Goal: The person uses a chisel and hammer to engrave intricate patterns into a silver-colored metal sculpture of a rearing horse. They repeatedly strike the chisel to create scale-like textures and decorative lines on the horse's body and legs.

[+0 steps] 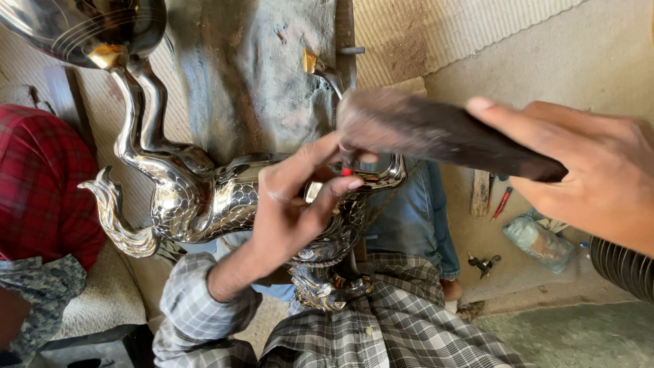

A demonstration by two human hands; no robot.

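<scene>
Fingers of the left hand were pinched shut around a small red-tipped tool, pressed against the shiny metal figure that was laid across the lap. A dark wooden mallet was gripped tightly by the right hand, just above it.

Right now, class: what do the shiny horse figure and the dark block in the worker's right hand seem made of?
Horse figure: likely polished metal, given its mirror reflections and engraved scale pattern. Dark block in the right hand: possibly wood; matte, dusty and blurred.
</scene>
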